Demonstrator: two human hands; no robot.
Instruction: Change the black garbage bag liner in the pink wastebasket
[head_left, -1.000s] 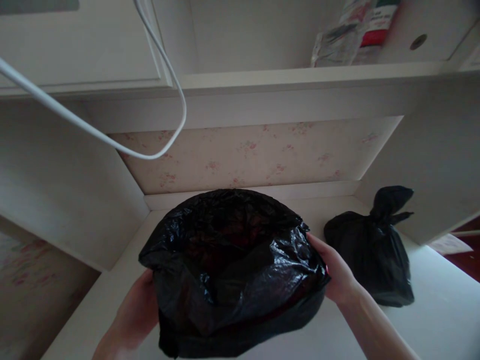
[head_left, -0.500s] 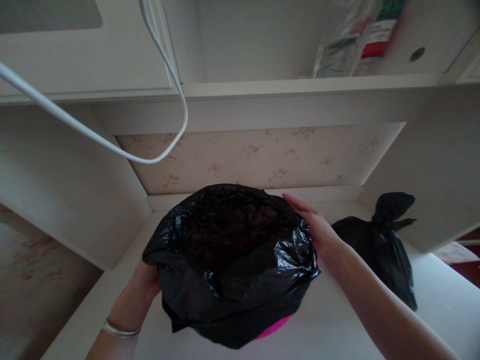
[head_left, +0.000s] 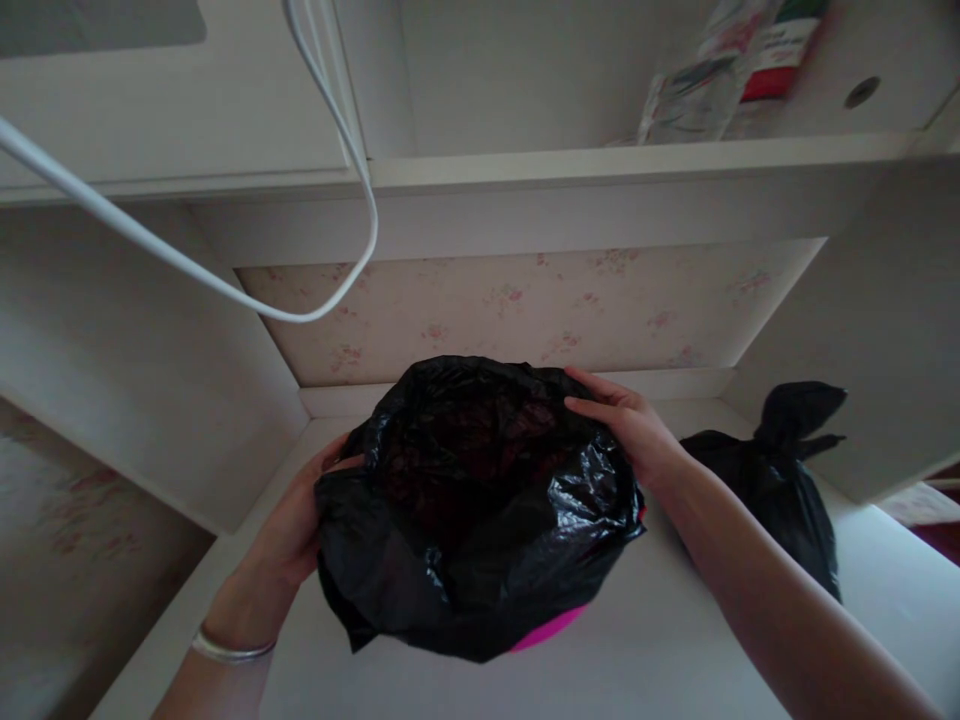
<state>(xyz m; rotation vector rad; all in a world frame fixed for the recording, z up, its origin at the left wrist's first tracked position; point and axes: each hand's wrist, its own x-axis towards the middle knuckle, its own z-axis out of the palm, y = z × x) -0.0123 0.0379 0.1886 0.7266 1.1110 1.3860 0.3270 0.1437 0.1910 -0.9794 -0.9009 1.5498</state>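
A black plastic bag (head_left: 480,540) lines a pink bin (head_left: 551,628), which stands on a white desk (head_left: 660,650); only a sliver of pink shows under the bag's front edge. My left hand (head_left: 296,525) grips the bag's left rim, and a bracelet circles that wrist. My right hand (head_left: 626,425) rests on the far right rim, with its fingers curled over the plastic. The bag's mouth gapes open and its inside is dark.
A tied black bag (head_left: 780,490) sits on the desk to the right, against a white side panel. A white cable (head_left: 225,290) loops down from above left. A shelf (head_left: 615,160) overhead holds packaged items (head_left: 720,70). Floral wallpaper backs the alcove.
Both hands have slid from the bin's sides up to the bag's rim, the right one toward the back. The bag's mouth is drawn in narrower.
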